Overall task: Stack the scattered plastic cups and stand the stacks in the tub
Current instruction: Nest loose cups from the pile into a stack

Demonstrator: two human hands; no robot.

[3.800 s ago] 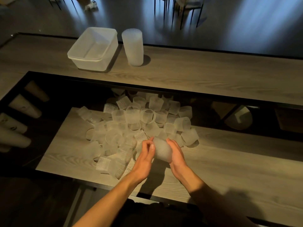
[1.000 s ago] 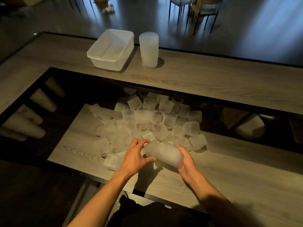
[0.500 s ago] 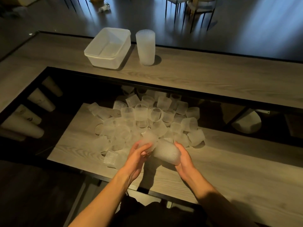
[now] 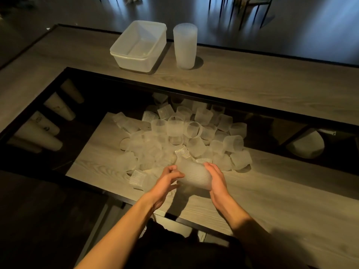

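Observation:
A heap of several ribbed, frosted plastic cups (image 4: 182, 136) lies scattered on the near wooden table. In front of the heap I hold a short stack of nested cups (image 4: 194, 174) on its side. My right hand (image 4: 217, 178) grips its right end and my left hand (image 4: 168, 180) grips its left end with curled fingers. A tall finished stack of cups (image 4: 184, 46) stands upright on the far counter, just right of the empty white tub (image 4: 138, 46).
A dark gap with a black frame (image 4: 194, 94) separates the near table from the far counter. Paper cups (image 4: 48, 121) lie on their sides on a lower level at the left. Chair legs stand on the dark floor beyond the counter.
My left hand brought a loose cup from the heap to the open end of the stack and now closes on the stack. The stack has grown since the earliest frame.

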